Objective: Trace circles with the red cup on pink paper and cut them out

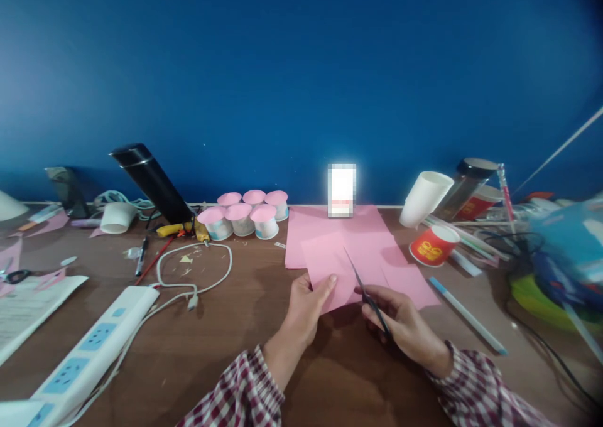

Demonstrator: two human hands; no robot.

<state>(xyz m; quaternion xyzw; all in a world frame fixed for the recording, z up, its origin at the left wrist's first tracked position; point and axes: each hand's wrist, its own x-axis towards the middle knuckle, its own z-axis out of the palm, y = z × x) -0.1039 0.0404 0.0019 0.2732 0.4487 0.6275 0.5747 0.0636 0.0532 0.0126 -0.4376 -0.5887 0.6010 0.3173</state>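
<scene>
Brown wooden desk against a flat deep-blue wall. Pink paper sheet sits just in front of the person, near desk centre: matte, pale pink, roughly square, tilted, lifted slightly at its near edge, overlapping a larger pink sheet lying flat behind it and a smaller pink piece to its right. Left hand pinches the near left edge of the sheet, thumb on top, fingers underneath. Right hand is closed around the handles of dark scissors; blades point away from the person and lie over the sheet, looking nearly closed, can't tell for sure. Both sleeves are red-and-white check. Behind the paper: a bright pixelated rectangle propped at the wall. Left of it, a cluster of six small white cups with pink tops, then a leaning black bottle, a yellow tool, a looped white cable, a white power strip. Right side: a tipped white paper cup, a red cup, a light-blue-tipped pen, blurred blue and green clutter at the far edge.
</scene>
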